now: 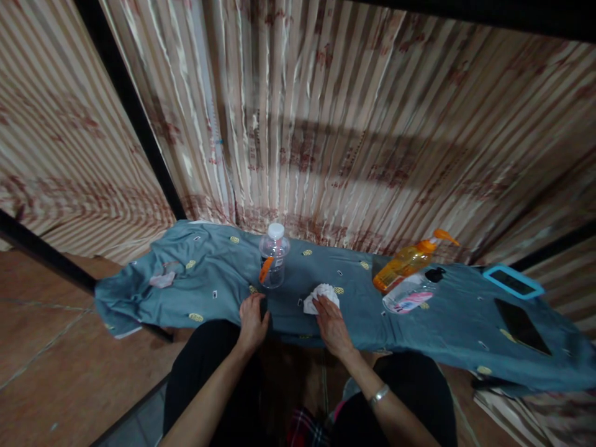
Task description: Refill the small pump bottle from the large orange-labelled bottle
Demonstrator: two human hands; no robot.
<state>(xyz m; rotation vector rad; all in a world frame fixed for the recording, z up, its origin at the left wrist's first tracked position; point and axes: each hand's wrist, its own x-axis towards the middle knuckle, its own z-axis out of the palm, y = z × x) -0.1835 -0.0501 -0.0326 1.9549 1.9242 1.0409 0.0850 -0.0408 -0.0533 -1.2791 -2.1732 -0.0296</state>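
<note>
My right hand (333, 326) is pressed on a crumpled white cloth or tissue (322, 299) on the bench, its fingers over the near side of it. My left hand (254, 320) rests at the front edge of the blue-grey cover, thumb apart from the bent fingers. Between thumb and fingers is a dark patch; whether it is a thing or a shadow I cannot tell. Just beyond that hand a clear plastic bottle (278, 273) with a white cap and an orange and black label stands upright.
Toward the right lie an orange pump bottle (403, 267), a clear bottle with a black cap (410, 295), a blue-framed device (513, 281) and a dark phone (521, 324). A small pale cloth piece (162, 279) lies left. Striped curtains (302, 124) and dark metal posts (135, 118) enclose the bench.
</note>
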